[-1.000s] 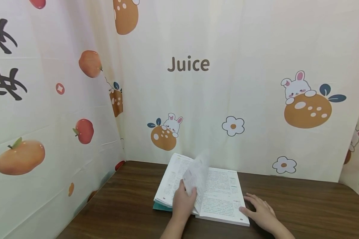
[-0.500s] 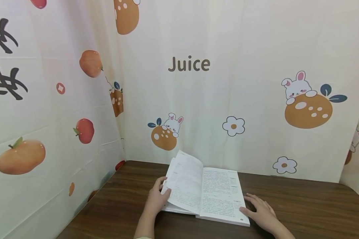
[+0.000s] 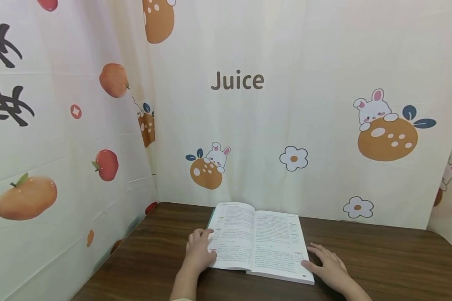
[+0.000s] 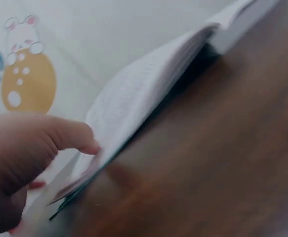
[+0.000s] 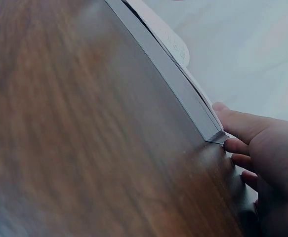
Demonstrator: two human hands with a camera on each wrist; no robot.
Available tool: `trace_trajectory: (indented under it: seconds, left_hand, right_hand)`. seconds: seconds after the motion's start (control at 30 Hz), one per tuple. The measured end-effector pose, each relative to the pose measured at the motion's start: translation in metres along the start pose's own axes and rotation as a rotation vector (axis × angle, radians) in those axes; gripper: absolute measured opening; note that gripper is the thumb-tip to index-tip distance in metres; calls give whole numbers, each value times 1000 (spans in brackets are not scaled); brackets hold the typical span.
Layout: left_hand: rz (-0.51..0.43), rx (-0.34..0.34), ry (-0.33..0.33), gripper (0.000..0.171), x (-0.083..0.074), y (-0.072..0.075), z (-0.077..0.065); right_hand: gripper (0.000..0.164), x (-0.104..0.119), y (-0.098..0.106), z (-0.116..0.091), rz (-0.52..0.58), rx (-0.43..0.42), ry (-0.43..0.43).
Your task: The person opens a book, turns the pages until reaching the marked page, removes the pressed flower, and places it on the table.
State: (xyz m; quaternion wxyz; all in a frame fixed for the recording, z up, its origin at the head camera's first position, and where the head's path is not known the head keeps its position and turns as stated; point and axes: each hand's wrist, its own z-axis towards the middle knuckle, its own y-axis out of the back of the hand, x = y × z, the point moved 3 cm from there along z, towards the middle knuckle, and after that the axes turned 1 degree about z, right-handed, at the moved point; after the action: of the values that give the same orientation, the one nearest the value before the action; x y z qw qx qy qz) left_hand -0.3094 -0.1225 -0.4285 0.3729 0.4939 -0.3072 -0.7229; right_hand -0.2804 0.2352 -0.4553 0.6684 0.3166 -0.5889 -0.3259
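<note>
An open book (image 3: 275, 242) with printed white pages lies spread on the table, and a green cover edge (image 4: 171, 98) shows under its left half in the left wrist view. My left hand (image 3: 198, 251) is at the book's left edge. Its thumb touches the left page (image 3: 233, 238) near the margin, with the other fingers along the side. At the lower right corner, my right hand (image 3: 329, 267) rests with its thumb on the page and its fingers beside the edge. In the right wrist view those fingers (image 5: 242, 160) are loosely bent next to the page block (image 5: 178, 84).
The dark wood-grain table (image 3: 384, 259) carries the book near its back edge. Behind it hangs a pale curtain (image 3: 324, 83) printed with rabbits, fruit and flowers, and another printed curtain (image 3: 68, 138) runs along the left side.
The left hand has turned a lifted sheet from the middle over to the left, and the sheet now lies down on the left half. The right hand has stayed in place.
</note>
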Motion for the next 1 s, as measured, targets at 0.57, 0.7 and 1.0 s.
trace_trajectory:
  seconds: [0.57, 0.7, 1.0]
  left_hand:
    - [205, 128, -546, 24, -98, -54, -13]
    - [124, 231, -435, 33, -99, -60, -16]
    - [56, 320, -345, 58, -100, -65, -16]
  right_hand:
    - [71, -1, 2, 5, 2, 2, 18]
    - [70, -2, 2, 6, 26, 13, 26]
    - [72, -7, 5, 8, 99, 54, 37]
